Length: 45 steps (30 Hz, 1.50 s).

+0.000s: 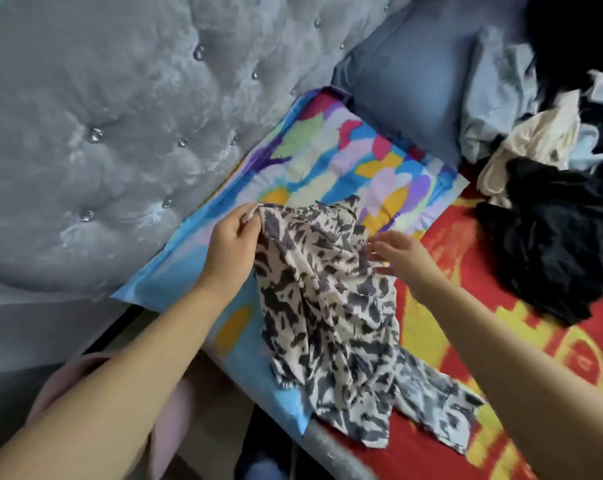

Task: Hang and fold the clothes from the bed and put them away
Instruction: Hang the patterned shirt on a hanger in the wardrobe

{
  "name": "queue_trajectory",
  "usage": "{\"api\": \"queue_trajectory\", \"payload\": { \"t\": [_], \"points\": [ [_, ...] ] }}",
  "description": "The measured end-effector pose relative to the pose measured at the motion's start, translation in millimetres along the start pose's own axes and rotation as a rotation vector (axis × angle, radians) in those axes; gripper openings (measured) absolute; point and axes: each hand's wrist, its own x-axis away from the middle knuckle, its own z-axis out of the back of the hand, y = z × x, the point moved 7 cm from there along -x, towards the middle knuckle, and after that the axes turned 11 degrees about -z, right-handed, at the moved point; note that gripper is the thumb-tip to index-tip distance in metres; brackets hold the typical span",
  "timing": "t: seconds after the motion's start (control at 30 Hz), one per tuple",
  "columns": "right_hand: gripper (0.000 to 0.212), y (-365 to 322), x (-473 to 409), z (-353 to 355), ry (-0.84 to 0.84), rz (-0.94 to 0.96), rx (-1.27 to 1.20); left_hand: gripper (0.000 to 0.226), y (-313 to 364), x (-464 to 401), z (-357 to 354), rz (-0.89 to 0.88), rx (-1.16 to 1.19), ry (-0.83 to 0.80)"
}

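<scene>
A: How is the left hand (231, 242) posed?
B: An upper edge of the patterned garment (331, 299) is pinched, arm extended; the garment is draped over the bed's (466, 327) near edge.
A: And the right hand (402, 259)?
B: Fingers are spread, touching the garment's side. Black clothes (552, 244) are piled beyond.

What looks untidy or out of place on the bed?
A heap of unfolded clothes lies tangled at the far right. The patterned garment that the left hand pinches is crumpled, its end hanging over the bed edge.
</scene>
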Motion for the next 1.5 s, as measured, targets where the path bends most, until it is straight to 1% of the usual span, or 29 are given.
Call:
{"api": "queue_trajectory", "payload": {
  "t": [0.1, 0.13, 0.2, 0.27, 0.3, 0.33, 0.37, 0.4, 0.43, 0.47, 0.53, 0.57, 0.6, 0.63, 0.73, 0.77, 0.83, 0.97, 1.0, 1.07, 1.1, 1.13, 1.2, 1.23, 1.3, 1.33, 1.4, 1.43, 1.5],
  "points": [
    [0.036, -41.0, 57.3, -26.8, -0.055, 0.171, 0.193, 0.017, 72.3, 12.8, -3.4, -0.115, 0.058, -0.153],
    [0.039, -52.8, 74.4, -31.1, -0.054, 0.198, 0.215, 0.023, 96.7, 21.6, -4.1, -0.166, 0.049, -0.225],
    [0.042, -63.7, 104.2, -36.2, -0.17, 0.068, 0.091, 0.028, 138.9, 48.5, -8.8, -0.292, -0.006, -0.388],
    [0.048, -61.6, 136.0, -49.9, -0.482, -0.175, -0.128, 0.028, 171.7, 91.5, -27.3, -0.413, -0.127, -0.61],
    [0.047, -58.8, 153.0, -56.2, -0.601, -0.256, -0.177, 0.027, 181.8, 114.9, -41.0, -0.474, -0.216, -0.74],
    [0.04, -55.1, 165.7, -60.8, -0.64, -0.294, -0.137, 0.026, 186.8, 136.8, -54.9, -0.528, -0.313, -0.866],
    [0.029, -52.8, 173.8, -62.8, -0.607, -0.277, 0.002, 0.023, 189.2, 152.2, -64.6, -0.564, -0.399, -0.956],
    [0.019, -54.3, 178.5, -62.4, -0.529, -0.208, 0.162, 0.019, 189.8, 158.0, -67.4, -0.565, -0.435, -0.974],
    [0.013, -62.6, 185.6, -58.4, -0.415, -0.115, 0.245, 0.014, 191.1, 155.0, -62.7, -0.526, -0.41, -0.916],
    [0.013, -74.3, 192.6, -54.7, -0.349, -0.025, 0.232, 0.013, 192.0, 144.8, -50.8, -0.466, -0.348, -0.784],
    [0.02, -95.5, 209.2, -44.4, -0.374, 0.041, 0.066, 0.019, 192.4, 121.6, -10.2, -0.356, -0.178, -0.414],
    [0.024, -105.2, 219.8, -37.4, -0.401, 0.063, 0.002, 0.031, 190.6, 115.3, 10.3, -0.337, -0.126, -0.257],
    [0.027, -115.6, 229.5, -29.1, -0.407, 0.098, -0.019, 0.043, 187.9, 113.5, 23.5, -0.331, -0.116, -0.188],
    [0.028, -127.0, 239.8, -21.1, -0.404, 0.142, -0.026, 0.051, 188.1, 116.4, 26.7, -0.341, -0.13, -0.226],
    [0.027, -157.3, 270.9, -7.5, -0.447, 0.232, -0.059, 0.059, 189.3, 146.8, 1.3, -0.362, -0.175, -0.601],
    [0.027, -165.2, 281.3, -3.7, -0.457, 0.247, -0.075, 0.063, 185.8, 156.3, -5.4, -0.354, -0.179, -0.664],
    [0.025, -174.3, 295.4, 5.9, -0.437, 0.259, -0.118, 0.066, 181.9, 166.8, -10.7, -0.34, -0.143, -0.612],
    [0.02, -169.1, 311.5, 26.0, -0.365, 0.226, -0.237, 0.041, 207.8, 155.8, 18.5, -0.262, -0.027, -0.161],
    [0.019, -166.5, 313.5, 31.9, -0.286, 0.265, -0.18, 0.033, 221.9, 152.0, 28.8, -0.263, 0.029, -0.1],
    [0.018, -165.2, 324.2, 45.7, 0.036, 0.425, 0.234, 0.023, 256.3, 146.7, 48.6, -0.337, -0.006, -0.048],
    [0.026, -165.9, 334.3, 44.9, 0.167, 0.522, 0.465, 0.021, 273.3, 145.3, 55.2, -0.4, -0.076, -0.056],
    [0.04, -164.1, 343.6, 36.0, 0.194, 0.579, 0.594, 0.02, 288.0, 144.8, 58.8, -0.45, -0.141, -0.086],
    [0.057, -152.2, 366.8, 0.8, 0.011, 0.614, 0.658, 0.025, 306.6, 145.6, 64.3, -0.454, -0.219, -0.162],
    [0.052, -146.6, 380.6, -20.5, -0.062, 0.63, 0.694, 0.029, 312.8, 148.5, 67.2, -0.434, -0.233, -0.192],
    [0.023, -141.7, 397.5, -48.8, 0.03, 0.708, 0.817, 0.037, 318.9, 157.4, 80.9, -0.386, -0.25, -0.196],
    [0.011, -142.8, 407.1, -55.0, 0.127, 0.752, 0.837, 0.04, 318.3, 162.1, 91.2, -0.352, -0.23, -0.178],
    [0.02, -142.7, 421.0, -52.0, 0.286, 0.762, 0.758, 0.04, 311.9, 174.6, 114.7, -0.25, -0.144, -0.156],
    [0.025, -139.5, 424.9, -48.7, 0.301, 0.741, 0.687, 0.037, 307.9, 183.0, 125.4, -0.199, -0.103, -0.186],
    [0.032, -130.6, 430.4, -44.4, 0.221, 0.651, 0.508, 0.03, 300.9, 202.0, 138.7, -0.119, -0.049, -0.334]
  ]
}}
